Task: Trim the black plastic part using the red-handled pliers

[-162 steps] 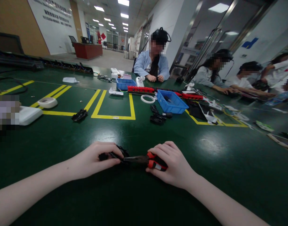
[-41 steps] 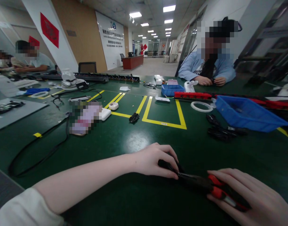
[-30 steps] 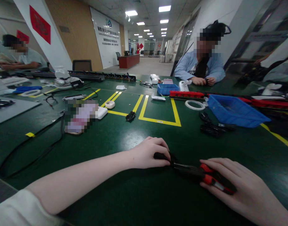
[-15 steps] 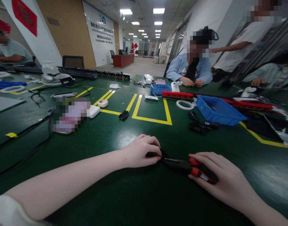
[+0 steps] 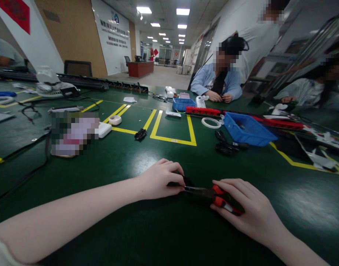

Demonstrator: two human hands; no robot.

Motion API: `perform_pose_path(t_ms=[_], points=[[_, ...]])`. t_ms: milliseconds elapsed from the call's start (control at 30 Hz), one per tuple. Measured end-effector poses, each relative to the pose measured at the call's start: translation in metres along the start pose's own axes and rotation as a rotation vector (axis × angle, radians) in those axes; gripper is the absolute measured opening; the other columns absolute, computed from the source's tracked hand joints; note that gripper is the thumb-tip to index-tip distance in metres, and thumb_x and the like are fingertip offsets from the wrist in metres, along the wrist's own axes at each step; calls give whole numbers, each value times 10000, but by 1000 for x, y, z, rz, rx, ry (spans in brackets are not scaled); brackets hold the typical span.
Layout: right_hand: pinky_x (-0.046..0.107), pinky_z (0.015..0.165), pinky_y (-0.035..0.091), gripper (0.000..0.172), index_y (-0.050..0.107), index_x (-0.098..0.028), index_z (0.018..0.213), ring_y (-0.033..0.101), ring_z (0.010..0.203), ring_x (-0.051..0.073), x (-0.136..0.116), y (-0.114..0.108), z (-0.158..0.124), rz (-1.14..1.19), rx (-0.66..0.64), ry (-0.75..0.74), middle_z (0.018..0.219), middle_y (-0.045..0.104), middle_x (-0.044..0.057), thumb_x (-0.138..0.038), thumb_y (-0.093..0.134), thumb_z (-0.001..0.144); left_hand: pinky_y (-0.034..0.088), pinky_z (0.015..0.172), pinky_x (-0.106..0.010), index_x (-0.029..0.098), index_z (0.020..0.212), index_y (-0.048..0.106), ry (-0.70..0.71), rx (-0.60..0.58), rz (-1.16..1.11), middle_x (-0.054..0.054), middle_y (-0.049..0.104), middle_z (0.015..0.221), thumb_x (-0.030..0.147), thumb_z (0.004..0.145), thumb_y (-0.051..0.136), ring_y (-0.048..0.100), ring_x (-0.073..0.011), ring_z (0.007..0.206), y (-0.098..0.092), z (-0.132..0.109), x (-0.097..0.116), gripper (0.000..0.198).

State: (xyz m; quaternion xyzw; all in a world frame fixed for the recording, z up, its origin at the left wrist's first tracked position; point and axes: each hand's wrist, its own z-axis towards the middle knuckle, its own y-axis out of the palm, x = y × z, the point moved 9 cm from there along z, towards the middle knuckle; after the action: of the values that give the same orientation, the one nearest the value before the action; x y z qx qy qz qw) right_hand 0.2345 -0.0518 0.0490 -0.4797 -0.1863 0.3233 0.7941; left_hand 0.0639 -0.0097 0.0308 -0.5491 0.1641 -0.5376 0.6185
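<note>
In the head view, the left hand (image 5: 161, 181) pinned a small black part (image 5: 183, 181) to the green surface (image 5: 136, 229), its fingers closed over it. The right hand (image 5: 248, 208) gripped the red handles of the pliers (image 5: 213, 195), fingers wrapped shut. Their long axis ran left to right, nose pointing left into the part. The step looked like pinching or pulling at the part; the next move would call for a steady squeeze while the left hand held firm.
</note>
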Motion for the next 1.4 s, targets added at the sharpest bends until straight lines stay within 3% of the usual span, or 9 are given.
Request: perform_pose_path(t_ms=[200, 600, 767, 1400], points=[[327, 703, 578, 349, 603, -169, 1171, 667, 872, 212, -1, 0, 1, -9, 1, -15, 1028, 691, 105, -345, 632, 871, 409, 900, -353, 214, 961, 705, 13, 15, 17, -46, 632, 1091, 249, 902, 640, 618, -195, 1018, 0, 0, 2, 94], [349, 742, 578, 429, 583, -194, 1248, 666, 933, 230, 1, 3, -4, -5, -2, 24, 1128, 660, 115, -385, 635, 868, 412, 867, -339, 212, 933, 712, -43, -10, -45, -32, 636, 1050, 248, 892, 656, 619, -190, 991, -2, 1, 0, 79], [349, 730, 577, 406, 586, -202, 1246, 674, 896, 224, 1, 6, -5, 40, -22, 32, 1060, 690, 106, -375, 620, 880, 424, 867, -352, 212, 944, 710, -34, -33, -49, -39, 626, 1050, 255, 891, 651, 615, -201, 990, 0, 1, 0, 90], [345, 719, 582, 399, 602, -188, 1221, 680, 878, 216, 7, -9, -4, -7, -3, 14, 1043, 701, 102, -366, 647, 867, 439, 852, -341, 219, 999, 699, -15, -61, -105, -43, 627, 1068, 259, 928, 618, 613, -193, 972, 1, 2, 0, 115]])
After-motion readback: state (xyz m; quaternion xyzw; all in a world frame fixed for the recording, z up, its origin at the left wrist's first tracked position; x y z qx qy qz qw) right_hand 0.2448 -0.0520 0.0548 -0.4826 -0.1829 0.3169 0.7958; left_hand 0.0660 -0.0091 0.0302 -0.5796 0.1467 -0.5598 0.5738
